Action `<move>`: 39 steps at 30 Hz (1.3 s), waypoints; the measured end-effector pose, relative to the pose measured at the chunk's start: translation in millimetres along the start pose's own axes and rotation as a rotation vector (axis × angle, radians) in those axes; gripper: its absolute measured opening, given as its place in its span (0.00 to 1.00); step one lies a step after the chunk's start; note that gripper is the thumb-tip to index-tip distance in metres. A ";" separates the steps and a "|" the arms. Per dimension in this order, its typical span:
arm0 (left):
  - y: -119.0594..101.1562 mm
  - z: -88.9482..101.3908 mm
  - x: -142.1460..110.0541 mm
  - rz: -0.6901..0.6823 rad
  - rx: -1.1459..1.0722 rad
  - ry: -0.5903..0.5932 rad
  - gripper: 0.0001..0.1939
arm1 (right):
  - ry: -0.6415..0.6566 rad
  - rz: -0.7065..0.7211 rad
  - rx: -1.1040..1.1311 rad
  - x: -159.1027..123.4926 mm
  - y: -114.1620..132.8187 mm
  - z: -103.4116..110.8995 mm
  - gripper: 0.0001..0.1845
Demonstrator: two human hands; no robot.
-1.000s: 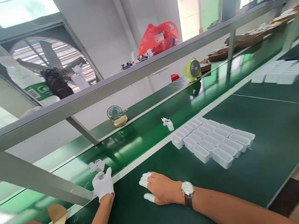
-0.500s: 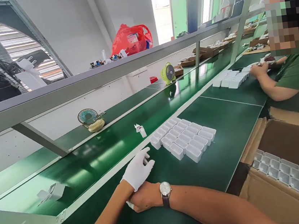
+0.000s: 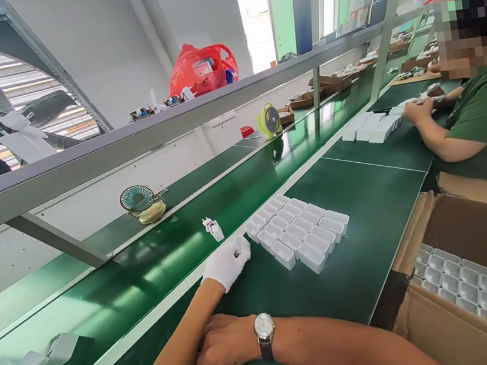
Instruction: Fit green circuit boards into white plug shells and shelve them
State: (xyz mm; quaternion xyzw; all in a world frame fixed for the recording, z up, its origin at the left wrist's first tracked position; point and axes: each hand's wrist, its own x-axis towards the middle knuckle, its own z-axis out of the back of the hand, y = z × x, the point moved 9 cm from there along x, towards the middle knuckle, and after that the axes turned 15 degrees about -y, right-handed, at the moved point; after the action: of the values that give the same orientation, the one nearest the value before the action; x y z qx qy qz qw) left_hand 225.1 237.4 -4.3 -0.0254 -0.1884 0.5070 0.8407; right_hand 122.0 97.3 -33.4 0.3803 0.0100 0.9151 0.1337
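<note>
My left hand [image 3: 226,266], in a white glove, reaches to the near-left corner of a block of open white plastic boxes [image 3: 306,228]. Its thumb and fingers are closed round a white plastic box [image 3: 243,245], partly covered by the glove. Below it, my right hand [image 3: 225,346] rests low over the green table, with white covers on its fingertips and a watch on the wrist. Its fingers are curled, and the left forearm partly hides them, so their contents cannot be seen. Just beyond my left hand, a small white plug piece with a case [image 3: 213,229] lies on the green belt.
Another white case [image 3: 62,348] lies on the belt [image 3: 177,256] at lower left. A frame rail [image 3: 132,140] crosses above. Two small fans [image 3: 269,121] stand behind. A cardboard carton [image 3: 423,308] of boxes is at right, near a co-worker in a green sleeve [image 3: 479,118].
My left hand has moved from the belt at left to the boxes and closed. My right hand has drawn back and curled its fingers. The view has turned right, showing the co-worker and carton.
</note>
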 end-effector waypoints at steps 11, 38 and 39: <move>178.2 81.6 -110.9 0.480 -0.305 -0.435 0.18 | -0.029 -0.125 -0.189 -7.6 -20.2 -8.4 0.15; 230.8 81.6 -237.0 0.657 -0.528 -0.308 0.54 | 0.015 -0.191 -0.349 2.7 -35.8 -14.5 0.16; 229.6 81.7 -236.9 0.649 -0.535 -0.323 0.53 | 0.000 -0.172 -0.349 1.4 -34.3 -15.3 0.16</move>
State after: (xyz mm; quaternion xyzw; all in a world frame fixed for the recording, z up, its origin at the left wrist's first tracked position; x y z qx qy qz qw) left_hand -94.7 132.4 -51.1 -0.2203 -0.4239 0.6753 0.5619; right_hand 118.5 132.1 -47.4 0.3494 -0.1162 0.8881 0.2753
